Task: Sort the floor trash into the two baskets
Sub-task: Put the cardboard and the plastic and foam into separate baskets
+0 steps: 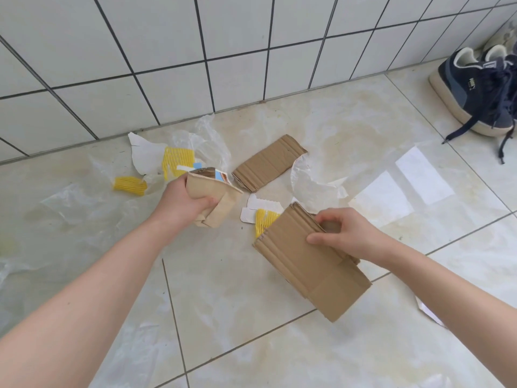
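Observation:
My left hand (181, 203) grips a crumpled beige paper carton (215, 196) above the floor. A folded stack of brown corrugated cardboard (307, 264) is pinched in my right hand (341, 233) and tilts down toward me. Another cardboard piece (268, 162) lies flat on the tiles beyond. Yellow foam nets lie at the left (130, 185), by the wall (177, 159) and under the held cardboard (264, 219). Clear plastic bags (207, 141) and torn white paper (145, 155) are scattered around. No basket is in view.
A white tiled wall (195, 51) runs along the far side. Dark blue sneakers (481, 88) with loose laces stand at the far right. More clear plastic film (70, 203) covers the floor at the left. A small white card (258, 208) lies between my hands.

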A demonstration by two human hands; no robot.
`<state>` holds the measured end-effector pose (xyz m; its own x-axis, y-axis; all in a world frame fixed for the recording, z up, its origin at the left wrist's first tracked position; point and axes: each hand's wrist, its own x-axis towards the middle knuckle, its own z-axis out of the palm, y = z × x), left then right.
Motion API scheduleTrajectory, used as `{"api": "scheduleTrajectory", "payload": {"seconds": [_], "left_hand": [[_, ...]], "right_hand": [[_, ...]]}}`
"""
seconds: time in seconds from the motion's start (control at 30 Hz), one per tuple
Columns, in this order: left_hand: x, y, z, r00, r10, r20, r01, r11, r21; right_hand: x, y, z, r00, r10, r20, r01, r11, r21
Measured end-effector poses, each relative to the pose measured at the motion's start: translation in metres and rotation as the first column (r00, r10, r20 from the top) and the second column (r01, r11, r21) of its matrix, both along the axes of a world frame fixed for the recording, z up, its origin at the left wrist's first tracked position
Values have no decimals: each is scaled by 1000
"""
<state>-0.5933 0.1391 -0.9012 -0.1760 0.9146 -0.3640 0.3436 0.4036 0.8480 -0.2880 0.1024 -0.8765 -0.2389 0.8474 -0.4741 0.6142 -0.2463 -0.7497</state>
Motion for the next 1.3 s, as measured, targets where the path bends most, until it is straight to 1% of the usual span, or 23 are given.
{"api": "scheduleTrajectory", "payload": {"seconds": [0.13, 0.23, 0.3, 0.4, 0.53, 0.73, 0.87, 1.03, 1.17, 1.23, 1.3], "left_hand": [[5, 13, 1, 999, 6, 33, -6, 1000, 22], [7, 10, 0, 999, 30, 40, -31, 999, 28], [6, 4, 1, 998, 43, 39, -44, 999, 24], [-3, -8, 12, 1000, 24, 14, -25, 999, 47], [-24, -27, 38, 999, 39, -9, -38, 995, 93], [-63, -85, 79, 978, 200, -60, -191, 972, 135], [-90, -142, 107, 948, 272, -163, -235, 948, 215], [-122, -214, 134, 888, 350, -299, -261, 917, 301], [-146, -251, 153, 814, 452, -365, -331, 877, 350], [-159, -265, 163, 775, 495, -393, -366, 859, 359], [-171, -277, 171, 751, 535, -388, -391, 833, 393]], "right_hand": [[-17, 22, 5, 986, -130, -105, 132, 991, 10], [-22, 32, 7, 942, -258, -215, 262, 965, -11], [-26, 34, 10, 915, -307, -260, 313, 949, -18], [-36, 32, 19, 889, -339, -309, 340, 939, -51], [-62, 24, 33, 885, -337, -321, 335, 940, -61], [-108, 0, 63, 900, -241, -363, 259, 966, 2], [-144, -24, 73, 921, -148, -360, 174, 984, 40], [-197, -61, 81, 939, 2, -345, 24, 997, 72], [-242, -86, 93, 926, 87, -369, -79, 996, 35], [-265, -95, 106, 913, 125, -389, -114, 992, 51], [-287, -102, 120, 893, 165, -418, -144, 986, 82]]}}
